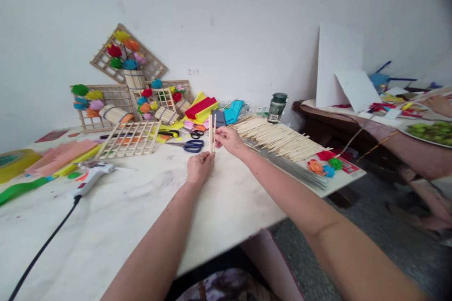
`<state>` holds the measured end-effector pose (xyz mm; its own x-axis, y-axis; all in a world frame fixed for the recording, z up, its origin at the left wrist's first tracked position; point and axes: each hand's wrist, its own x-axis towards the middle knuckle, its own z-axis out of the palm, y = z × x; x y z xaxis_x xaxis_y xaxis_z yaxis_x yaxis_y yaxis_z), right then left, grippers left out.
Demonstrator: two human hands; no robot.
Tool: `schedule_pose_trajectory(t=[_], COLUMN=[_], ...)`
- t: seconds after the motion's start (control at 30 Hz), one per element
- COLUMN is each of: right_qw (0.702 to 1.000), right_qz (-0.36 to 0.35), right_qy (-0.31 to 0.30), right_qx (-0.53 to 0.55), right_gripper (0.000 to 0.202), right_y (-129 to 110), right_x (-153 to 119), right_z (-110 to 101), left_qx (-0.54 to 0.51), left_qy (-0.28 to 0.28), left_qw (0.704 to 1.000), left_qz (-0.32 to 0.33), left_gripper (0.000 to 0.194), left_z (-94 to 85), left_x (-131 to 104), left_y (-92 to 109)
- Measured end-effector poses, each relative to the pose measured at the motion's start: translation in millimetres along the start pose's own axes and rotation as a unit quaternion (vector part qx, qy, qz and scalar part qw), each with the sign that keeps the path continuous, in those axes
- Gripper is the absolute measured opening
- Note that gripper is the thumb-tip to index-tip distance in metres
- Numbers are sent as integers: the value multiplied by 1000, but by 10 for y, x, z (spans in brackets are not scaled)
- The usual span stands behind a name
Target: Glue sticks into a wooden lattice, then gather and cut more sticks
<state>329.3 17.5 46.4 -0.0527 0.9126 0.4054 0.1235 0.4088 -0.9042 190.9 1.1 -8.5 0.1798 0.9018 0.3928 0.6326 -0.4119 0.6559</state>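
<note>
Several pale wooden sticks (211, 132) stand upright between my hands over the white table. My left hand (200, 167) is closed round their lower ends. Higher up, my right hand (228, 140) pinches a stick on the right side of the bunch. Just left of the hands lie blue-handled scissors (193, 146), with black-handled scissors (197, 134) behind them. A wooden stick lattice (129, 139) rests on the table further left. To the right spreads a wide pile of loose sticks (275, 137).
A white glue gun (92, 179) with a black cord lies at the left, near yellow tape (17, 162). Behind stand lattices with paper flowers (130, 51). A dark jar (277, 107), metal wires (303, 173) and paper flowers (316, 166) are at the right. A person's hand (439, 105) shows far right.
</note>
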Motion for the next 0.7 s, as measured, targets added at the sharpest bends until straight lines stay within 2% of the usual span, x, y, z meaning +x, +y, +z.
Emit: schedule_pose_trajectory(t=[0.27,0.53,0.7], right_qw=[998,998,998], right_qz=[-2,-12,-22], right_qy=[-60,-51,-54], right_qx=[32,18,5], right_gripper=[18,27,31], right_y=[2,79,44], right_x=[-63,-30,-53], right_z=[20,44,23], left_qx=[-31,-14,-117], left_qy=[-13,-19,-29], left_qw=[999,1000,993], left_qz=[-2,-4,0], left_gripper=[34,34,33], left_z=[15,11,49], left_x=[27,40,43], left_y=[-55,-54,-81])
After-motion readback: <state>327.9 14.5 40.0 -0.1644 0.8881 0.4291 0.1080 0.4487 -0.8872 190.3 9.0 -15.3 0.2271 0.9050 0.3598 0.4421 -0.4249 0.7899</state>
